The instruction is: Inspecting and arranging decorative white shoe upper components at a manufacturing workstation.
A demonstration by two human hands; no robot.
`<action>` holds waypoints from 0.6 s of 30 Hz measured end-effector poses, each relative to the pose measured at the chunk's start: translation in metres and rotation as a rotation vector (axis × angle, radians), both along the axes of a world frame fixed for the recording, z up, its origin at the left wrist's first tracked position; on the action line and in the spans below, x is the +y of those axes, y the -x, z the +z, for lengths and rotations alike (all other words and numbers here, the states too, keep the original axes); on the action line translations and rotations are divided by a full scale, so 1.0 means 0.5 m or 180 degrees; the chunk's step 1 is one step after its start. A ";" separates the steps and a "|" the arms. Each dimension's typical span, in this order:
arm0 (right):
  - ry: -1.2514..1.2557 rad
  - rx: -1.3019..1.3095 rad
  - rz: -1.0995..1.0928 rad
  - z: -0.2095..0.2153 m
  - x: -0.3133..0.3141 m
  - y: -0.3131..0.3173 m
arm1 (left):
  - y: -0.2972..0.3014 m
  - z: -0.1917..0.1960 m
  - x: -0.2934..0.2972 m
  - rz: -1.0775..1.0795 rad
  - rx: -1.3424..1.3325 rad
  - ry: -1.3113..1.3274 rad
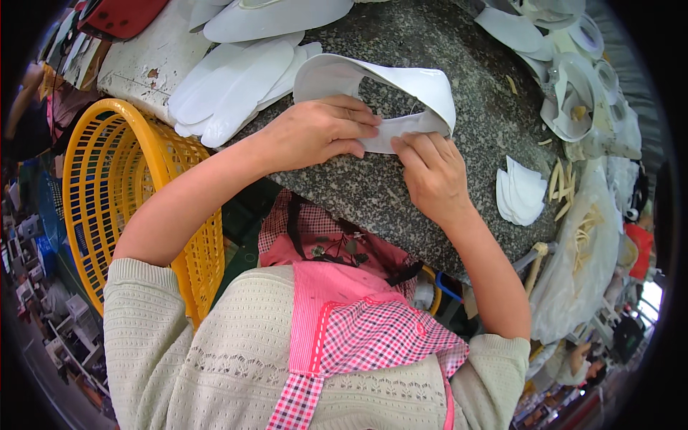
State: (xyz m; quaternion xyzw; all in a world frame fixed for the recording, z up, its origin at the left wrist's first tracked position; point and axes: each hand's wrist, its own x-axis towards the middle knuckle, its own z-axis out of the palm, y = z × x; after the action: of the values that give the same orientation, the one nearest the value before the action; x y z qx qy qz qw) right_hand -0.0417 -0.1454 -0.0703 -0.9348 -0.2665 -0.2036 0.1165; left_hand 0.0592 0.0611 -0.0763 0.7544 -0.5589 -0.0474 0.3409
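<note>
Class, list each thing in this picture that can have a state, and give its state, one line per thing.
White curved strip: bent into an arch, its lower end pressed flat on the stone slab.
Left hand: palm down, fingers pressing the strip.
Right hand: fingers pinching the strip's end.
White insole pieces: piled overlapping, lying flat.
Small white pieces: stacked beside the right hand.
Yellow basket: upright; contents hidden.

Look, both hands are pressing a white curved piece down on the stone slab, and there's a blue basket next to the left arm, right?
Not quite: the basket is yellow, not blue, as the head view shows. The rest holds: the left hand and the right hand both press the white curved piece on the stone slab, and the basket sits beside the left arm.
</note>
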 end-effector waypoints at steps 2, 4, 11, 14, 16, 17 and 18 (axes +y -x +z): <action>-0.0157 0.0151 -0.0108 0.009 0.009 0.006 | -0.003 0.005 -0.003 -0.0001 0.0017 -0.0028; -0.0316 0.0303 -0.0236 0.017 0.026 0.006 | -0.009 0.019 -0.007 -0.0247 -0.0768 -0.0307; -0.1274 0.0281 -0.0900 -0.012 0.073 -0.007 | 0.016 0.023 -0.031 -0.0011 -0.0517 -0.0244; -0.1681 0.0692 -0.1194 -0.018 0.071 -0.002 | 0.032 0.019 -0.040 0.0301 -0.0479 -0.0006; -0.1144 0.0499 -0.1246 -0.021 0.073 -0.003 | 0.037 0.011 -0.046 0.0465 -0.0736 0.0074; -0.1155 0.0501 -0.1254 -0.020 0.074 -0.003 | 0.038 0.007 -0.045 0.0455 -0.0735 0.0064; -0.1123 0.0456 -0.1234 -0.017 0.075 -0.006 | 0.038 0.003 -0.043 0.0496 -0.0656 0.0016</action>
State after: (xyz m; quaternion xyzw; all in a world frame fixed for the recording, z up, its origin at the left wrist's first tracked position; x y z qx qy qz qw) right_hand -0.0388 -0.1078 -0.0790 -0.9457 -0.0340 -0.1987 0.2550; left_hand 0.0400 0.0395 -0.0746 0.7955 -0.5309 0.0585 0.2862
